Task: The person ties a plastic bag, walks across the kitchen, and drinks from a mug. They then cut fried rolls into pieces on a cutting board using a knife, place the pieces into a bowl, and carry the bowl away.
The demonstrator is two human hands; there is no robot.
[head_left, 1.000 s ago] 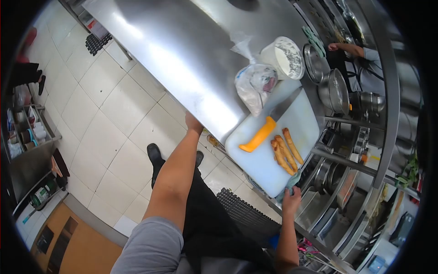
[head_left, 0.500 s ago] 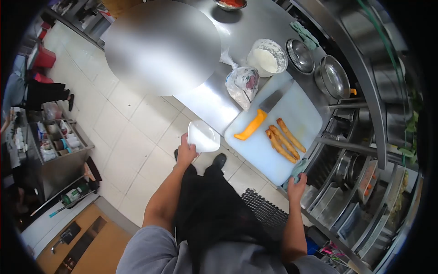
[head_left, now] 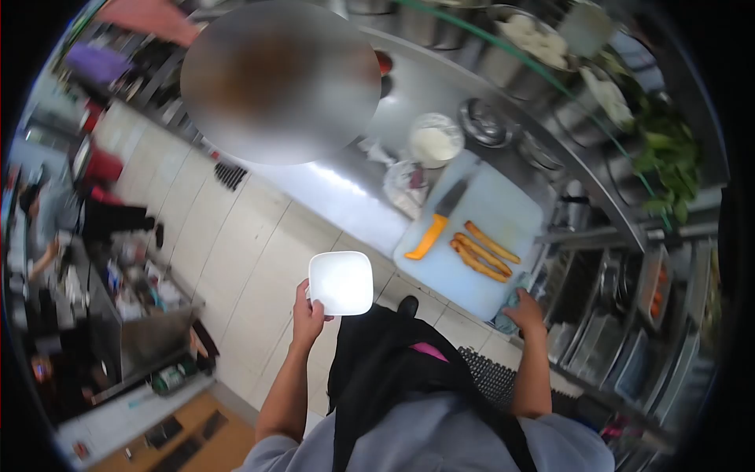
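Note:
My left hand (head_left: pixel 311 308) grips a white square bowl (head_left: pixel 340 283) by its near left edge, held over the floor beside the counter. The bowl's inside looks plain white. At the near right corner of the white cutting board (head_left: pixel 436 275), my right hand (head_left: pixel 525 311) has its fingers closed on a green cloth (head_left: pixel 506 316). On the board lie several long golden-brown fried dough sticks (head_left: pixel 481 259), side by side. To their left rests a knife (head_left: pixel 429 236) with a yellow handle, its blade pointing away from me.
Past the board stand a tub of white powder (head_left: pixel 435 141), a plastic bag (head_left: pixel 406 189) and metal bowls (head_left: pixel 484 122). Food trays (head_left: pixel 594 346) fill the rack at right, below a shelf with leafy greens (head_left: pixel 668 169). Another person (head_left: pixel 67 208) stands at far left.
My view has turned and tilted up, bringing the upper shelf into sight. The bowl has come closer to my body and shows more of its inside. My right hand stays at the cloth.

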